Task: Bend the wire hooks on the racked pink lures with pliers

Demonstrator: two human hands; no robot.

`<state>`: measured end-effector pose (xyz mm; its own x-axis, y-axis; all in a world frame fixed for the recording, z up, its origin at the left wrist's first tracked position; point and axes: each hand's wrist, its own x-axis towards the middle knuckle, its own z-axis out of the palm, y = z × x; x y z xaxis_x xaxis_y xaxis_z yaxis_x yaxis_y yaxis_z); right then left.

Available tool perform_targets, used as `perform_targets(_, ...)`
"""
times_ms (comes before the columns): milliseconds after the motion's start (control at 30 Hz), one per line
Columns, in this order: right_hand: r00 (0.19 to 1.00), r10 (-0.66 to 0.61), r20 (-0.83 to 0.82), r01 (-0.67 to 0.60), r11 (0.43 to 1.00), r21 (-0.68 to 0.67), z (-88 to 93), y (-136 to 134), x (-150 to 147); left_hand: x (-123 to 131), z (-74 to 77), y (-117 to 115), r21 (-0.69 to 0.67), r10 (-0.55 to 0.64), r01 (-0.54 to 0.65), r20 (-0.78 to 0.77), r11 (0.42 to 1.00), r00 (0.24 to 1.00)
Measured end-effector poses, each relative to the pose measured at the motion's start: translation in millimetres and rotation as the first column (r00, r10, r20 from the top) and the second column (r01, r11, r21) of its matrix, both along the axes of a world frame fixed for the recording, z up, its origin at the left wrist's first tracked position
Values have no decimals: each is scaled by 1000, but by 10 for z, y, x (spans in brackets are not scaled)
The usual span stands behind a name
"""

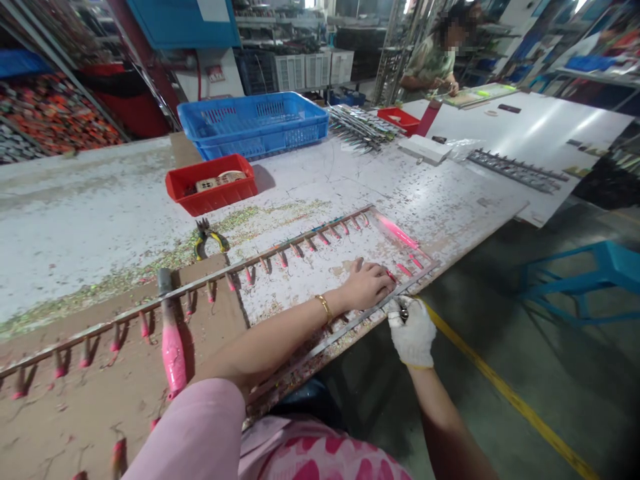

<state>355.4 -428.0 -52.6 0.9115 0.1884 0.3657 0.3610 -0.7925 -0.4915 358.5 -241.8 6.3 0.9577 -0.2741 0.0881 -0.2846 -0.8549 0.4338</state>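
My bare left hand, with a gold bracelet at the wrist, reaches over the right end of a long metal rack. Its bent fingers are on a small pink piece by the rack's near bar. My right hand wears a white knit glove and is closed at the table edge, just outside that bar. A small dark metal tool shows between its fingers, its kind partly hidden. Several pink-tipped pieces hang along the far bar. A larger pink lure-shaped piece lies under the rack.
Pliers with yellow-black handles lie beyond the rack. Behind are a red bin and a blue crate. A co-worker is at the far table. A blue stool stands on the right.
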Motion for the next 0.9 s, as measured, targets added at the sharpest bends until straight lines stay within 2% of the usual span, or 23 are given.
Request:
perform_targets(233,1000,6,-1,-6,1000,10,-3,-14,5,199,-63,-172,101,88,-95,70,990,994)
perform_targets(333,1000,11,2,-11,1000,21,0,-28,4,275,-23,-198,119,135,-144,81,982,988)
perform_targets(433,1000,13,-2,-13,999,36,-5,-30,-3,243,63,-126,81,170,-175,64,981,983)
perform_targets(600,1000,-3,-17,4,998,58,-14,-15,-14,67,117,4,16,85,-86,19,996,996)
perform_targets(900,999,6,-34,-4,998,58,7,-31,-3,29,-42,-35,45,1,-4,70,999,998)
